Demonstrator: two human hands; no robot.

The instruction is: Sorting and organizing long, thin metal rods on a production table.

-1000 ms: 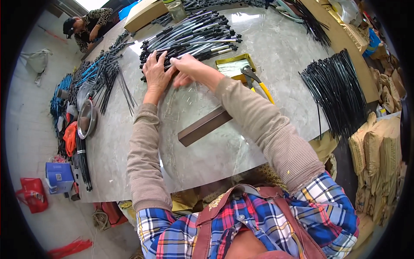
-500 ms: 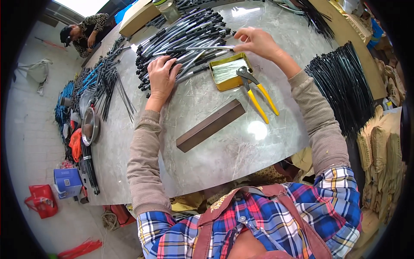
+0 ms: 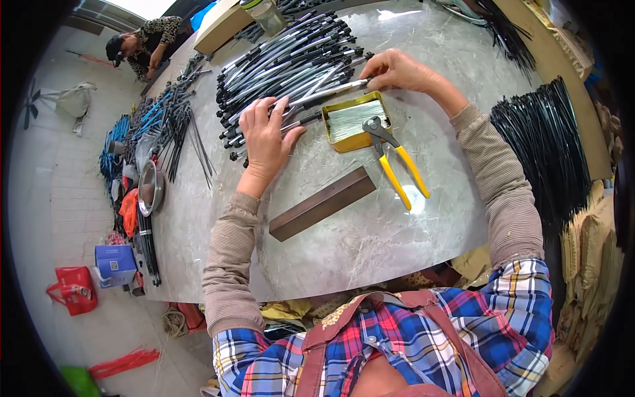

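Note:
A pile of thin black-and-silver rods [image 3: 291,63] with black end fittings lies across the far middle of the table. My right hand [image 3: 405,71] pinches the right end of one silver rod [image 3: 334,90] on the pile's near side. Over the pile's near-left edge lies my left hand [image 3: 263,142], its fingers stretched out and thumb apart, close to that rod's other end. Nearer to me stand a yellow tin [image 3: 357,142] of fine pale wires and yellow-handled pincers [image 3: 397,162], their jaws against the tin. A dark rectangular bar [image 3: 323,204] lies slantwise before my hands.
Bundles of black strips [image 3: 546,145] hang at the right edge. More black and blue parts [image 3: 155,122] are heaped at left, by a metal bowl [image 3: 151,188]. A cardboard box [image 3: 221,26] and a jar [image 3: 268,18] stand behind the pile. Another person [image 3: 149,46] works at far left.
My right hand has come nearer, with its fingers closed on the rod's end. My left hand has shifted a little right and toward me. The whole view has shifted slightly.

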